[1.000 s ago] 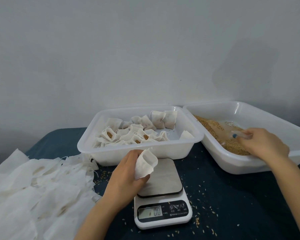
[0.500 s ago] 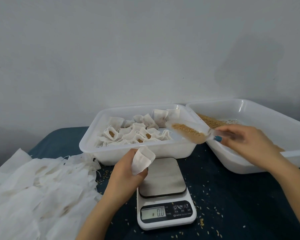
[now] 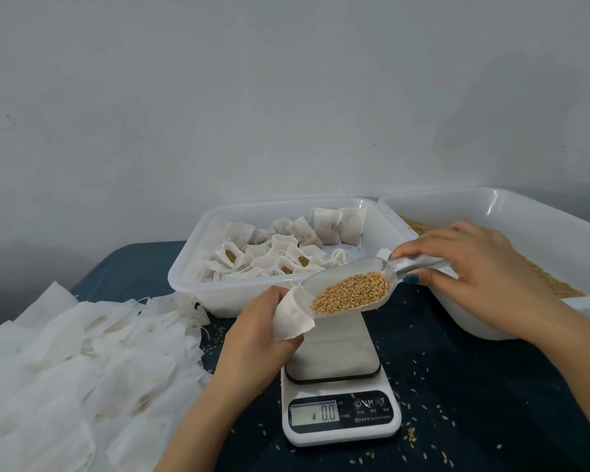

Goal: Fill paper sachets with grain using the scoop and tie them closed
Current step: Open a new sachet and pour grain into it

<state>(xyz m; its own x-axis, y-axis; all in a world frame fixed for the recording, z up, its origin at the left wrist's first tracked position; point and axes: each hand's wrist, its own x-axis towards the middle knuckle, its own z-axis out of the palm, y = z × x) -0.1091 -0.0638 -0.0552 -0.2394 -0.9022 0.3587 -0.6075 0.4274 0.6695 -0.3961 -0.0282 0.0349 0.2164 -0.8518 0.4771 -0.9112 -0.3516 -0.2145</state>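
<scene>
My left hand (image 3: pixel 256 332) grips an open white paper sachet (image 3: pixel 292 318) just above the scale's plate. My right hand (image 3: pixel 474 264) holds the handle of a clear plastic scoop (image 3: pixel 351 289) loaded with golden grain. The scoop's tip sits at the sachet's mouth. A white tub (image 3: pixel 525 212) at the right holds loose grain (image 3: pixel 559 287). Another white tub (image 3: pixel 198 281) behind the scale holds several filled sachets (image 3: pixel 286 253), some with grain showing at the top.
A white digital kitchen scale (image 3: pixel 341 417) reading 0.0 stands at the centre front on the dark blue cloth (image 3: pixel 474 403). A heap of empty paper sachets (image 3: pixel 82 362) lies at the left. Spilled grains dot the cloth around the scale. A grey wall rises behind.
My right hand lifted the scoop out of the grain tub and carried it left to the sachet's mouth. My left hand kept hold of the sachet above the scale.
</scene>
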